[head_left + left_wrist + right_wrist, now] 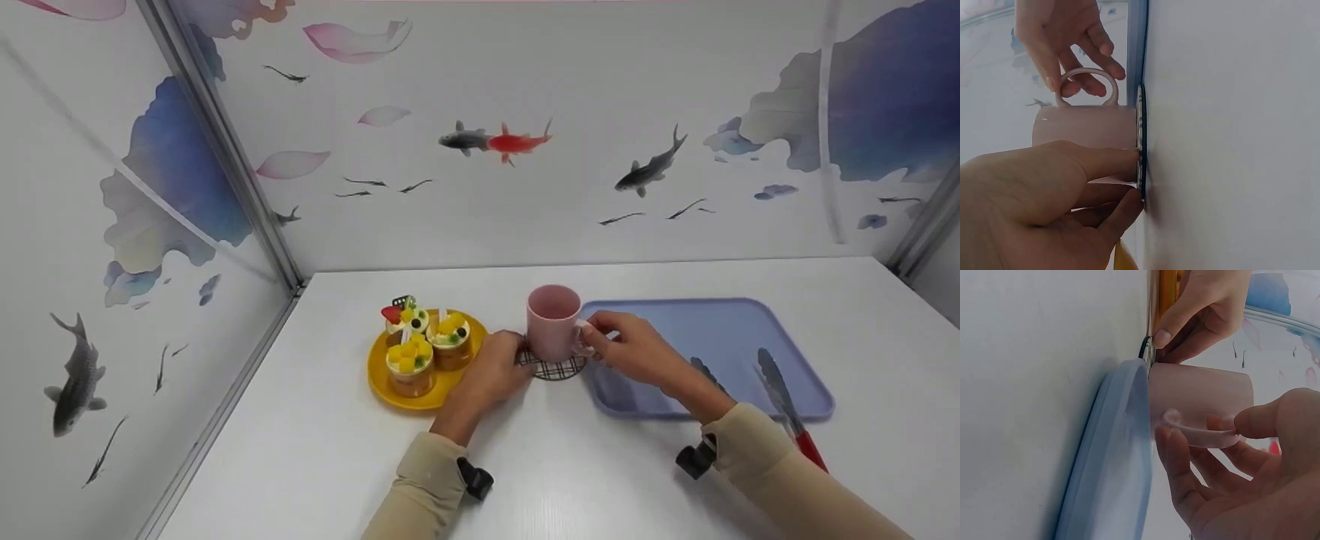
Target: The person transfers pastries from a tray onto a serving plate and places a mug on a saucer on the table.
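Note:
A pink mug stands upright on a round coaster with a dark plaid pattern, in the middle of the table. My right hand holds the mug by its handle, thumb and fingers around the loop. On the mug's other side, my left hand pinches the near left rim of the coaster, with its thumb on the edge. In the left wrist view the mug's base meets the coaster, and the left fingers partly cover the mug.
Left of the hands is a yellow plate holding three dessert cups topped with fruit. A blue tray lies right of the mug, under my right forearm. Red-handled tongs rest across its near right edge. White printed walls enclose the table.

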{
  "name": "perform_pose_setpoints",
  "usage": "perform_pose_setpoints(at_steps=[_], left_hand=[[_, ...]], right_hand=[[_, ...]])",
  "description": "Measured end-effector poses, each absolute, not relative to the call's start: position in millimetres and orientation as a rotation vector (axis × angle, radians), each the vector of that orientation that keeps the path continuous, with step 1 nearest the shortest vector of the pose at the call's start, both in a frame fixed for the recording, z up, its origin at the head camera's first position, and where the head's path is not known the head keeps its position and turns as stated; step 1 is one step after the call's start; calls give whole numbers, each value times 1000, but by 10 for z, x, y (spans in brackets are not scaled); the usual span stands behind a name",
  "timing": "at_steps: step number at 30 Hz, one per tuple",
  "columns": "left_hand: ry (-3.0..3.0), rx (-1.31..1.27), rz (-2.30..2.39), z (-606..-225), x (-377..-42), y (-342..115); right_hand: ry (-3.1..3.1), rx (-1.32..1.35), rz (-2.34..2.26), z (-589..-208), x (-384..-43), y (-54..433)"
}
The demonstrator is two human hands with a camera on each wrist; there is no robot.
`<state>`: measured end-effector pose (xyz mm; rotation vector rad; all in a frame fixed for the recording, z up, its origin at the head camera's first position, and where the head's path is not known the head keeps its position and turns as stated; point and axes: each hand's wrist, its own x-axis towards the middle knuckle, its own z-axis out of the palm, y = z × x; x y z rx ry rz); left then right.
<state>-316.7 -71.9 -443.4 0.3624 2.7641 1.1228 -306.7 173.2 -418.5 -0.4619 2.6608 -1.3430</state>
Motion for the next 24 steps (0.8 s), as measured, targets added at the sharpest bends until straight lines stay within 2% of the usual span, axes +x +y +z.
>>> perform_pose_setpoints(at_steps=[9,17,24], left_hand=[[2758,338,1100,-4435,-3165,-746],[2788,301,1112,-4408,-3132,-730],[2939,324,1149,-4273,-3114,-744]], right_hand=[[2724,-543,-1252,-4138,-3076,1848],[2892,-710,-1101,-4006,-2970,2196],[3027,-632,-960,-3884,-2853,2528]])
